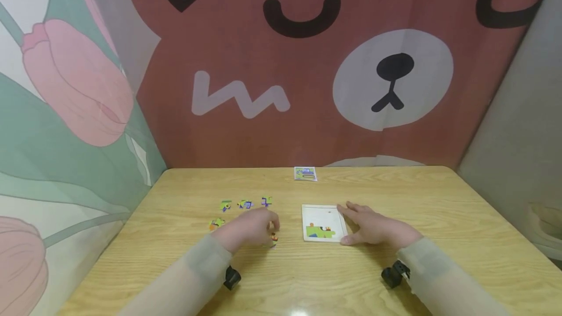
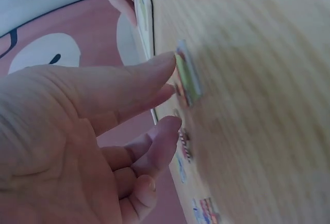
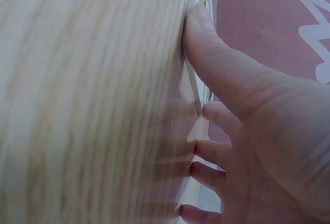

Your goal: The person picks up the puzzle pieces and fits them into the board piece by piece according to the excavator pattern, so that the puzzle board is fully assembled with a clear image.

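My left hand (image 1: 253,226) is low over the table, thumb and forefinger at opposite sides of a small green and orange puzzle piece (image 2: 189,79). The other fingers curl loosely beside it. A white square puzzle tray (image 1: 309,208) lies to the right, with a joined green patch of puzzle pieces (image 1: 320,231) in its near left part. Against the tray's right side rests my right hand (image 1: 371,226), its thumb at the near corner and forefinger at the far corner. The remaining right fingers spread down to the table.
Loose puzzle pieces lie beyond my left hand: a green one (image 1: 226,206), a yellow and purple group (image 1: 246,204), a purple and green one (image 1: 266,201) and an orange-green one (image 1: 216,224). A picture card (image 1: 305,173) lies at the table's far edge, before a bear-patterned curtain (image 1: 307,62).
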A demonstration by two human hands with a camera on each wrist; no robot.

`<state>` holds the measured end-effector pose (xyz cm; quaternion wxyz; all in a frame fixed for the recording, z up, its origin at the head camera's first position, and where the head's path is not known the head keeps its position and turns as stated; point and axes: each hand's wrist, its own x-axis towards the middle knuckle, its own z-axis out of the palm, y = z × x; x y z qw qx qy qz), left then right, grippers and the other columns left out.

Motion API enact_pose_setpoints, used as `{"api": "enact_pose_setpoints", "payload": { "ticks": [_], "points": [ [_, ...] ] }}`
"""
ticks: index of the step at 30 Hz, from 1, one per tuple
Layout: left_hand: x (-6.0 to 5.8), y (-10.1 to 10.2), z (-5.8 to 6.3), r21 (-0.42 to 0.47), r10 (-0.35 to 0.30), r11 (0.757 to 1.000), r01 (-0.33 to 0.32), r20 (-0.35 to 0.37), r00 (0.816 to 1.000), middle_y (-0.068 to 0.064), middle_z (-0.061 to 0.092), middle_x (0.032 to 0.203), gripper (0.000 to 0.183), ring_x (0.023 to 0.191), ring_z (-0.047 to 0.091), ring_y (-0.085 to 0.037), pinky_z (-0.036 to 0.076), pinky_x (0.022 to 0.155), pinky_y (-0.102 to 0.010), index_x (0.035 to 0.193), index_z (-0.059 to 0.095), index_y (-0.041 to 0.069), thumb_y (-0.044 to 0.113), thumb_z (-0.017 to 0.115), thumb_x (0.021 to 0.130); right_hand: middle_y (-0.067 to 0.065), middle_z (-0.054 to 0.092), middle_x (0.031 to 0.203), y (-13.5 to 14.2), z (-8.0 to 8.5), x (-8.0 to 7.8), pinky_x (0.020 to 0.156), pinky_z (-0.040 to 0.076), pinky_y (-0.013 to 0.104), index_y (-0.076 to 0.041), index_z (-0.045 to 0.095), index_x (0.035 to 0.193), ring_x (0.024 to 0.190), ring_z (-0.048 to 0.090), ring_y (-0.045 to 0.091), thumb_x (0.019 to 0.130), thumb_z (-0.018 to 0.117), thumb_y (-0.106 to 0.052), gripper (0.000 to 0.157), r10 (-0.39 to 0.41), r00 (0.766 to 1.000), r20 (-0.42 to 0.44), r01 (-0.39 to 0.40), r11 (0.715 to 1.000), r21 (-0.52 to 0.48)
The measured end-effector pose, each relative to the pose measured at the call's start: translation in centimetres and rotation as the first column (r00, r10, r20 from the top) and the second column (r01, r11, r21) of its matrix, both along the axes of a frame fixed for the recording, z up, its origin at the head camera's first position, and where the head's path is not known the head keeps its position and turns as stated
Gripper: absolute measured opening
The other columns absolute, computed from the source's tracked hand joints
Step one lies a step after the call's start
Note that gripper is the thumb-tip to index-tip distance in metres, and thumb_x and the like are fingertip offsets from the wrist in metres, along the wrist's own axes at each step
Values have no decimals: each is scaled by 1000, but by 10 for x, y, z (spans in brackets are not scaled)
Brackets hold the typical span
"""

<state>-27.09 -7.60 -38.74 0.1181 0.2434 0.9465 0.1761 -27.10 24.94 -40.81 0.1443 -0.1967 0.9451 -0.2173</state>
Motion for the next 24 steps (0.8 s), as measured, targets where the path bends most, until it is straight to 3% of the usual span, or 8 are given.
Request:
{"api": "enact_pose_setpoints", "payload": {
  "ticks": [11, 17, 24],
  "points": [
    [0, -6, -4, 51, 1, 999, -2, 34, 999, 5, 56, 84, 28, 76, 51, -15, 44, 69, -33, 86, 58, 17, 12, 85, 78, 29, 19, 156, 1, -1, -1, 106, 21, 67, -7, 28, 155, 139, 17, 53, 81, 75, -50, 97, 10, 1000, -7, -10, 1000, 19],
    [-1, 0, -3, 89, -8, 996, 8, -4, 1000, 5, 55, 77, 22, 71, 51, -14, 44, 63, -32, 79, 59, 16, 9, 79, 83, 28, 18, 157, 1, -1, -1, 107, 20, 66, -8, 27, 156, 141, 16, 52, 82, 74, -50, 97, 4, 1000, -2, -4, 1000, 16],
    [-4, 12, -4, 140, 20, 990, -26, 42, 999, 4, 58, 76, 19, 66, 52, -14, 45, 60, -31, 78, 60, 16, 8, 74, 88, 29, 19, 156, -1, 1, 0, 106, 20, 67, -8, 29, 155, 140, 18, 52, 81, 75, -51, 96, 5, 1000, -10, -5, 1000, 26]
  ]
}}
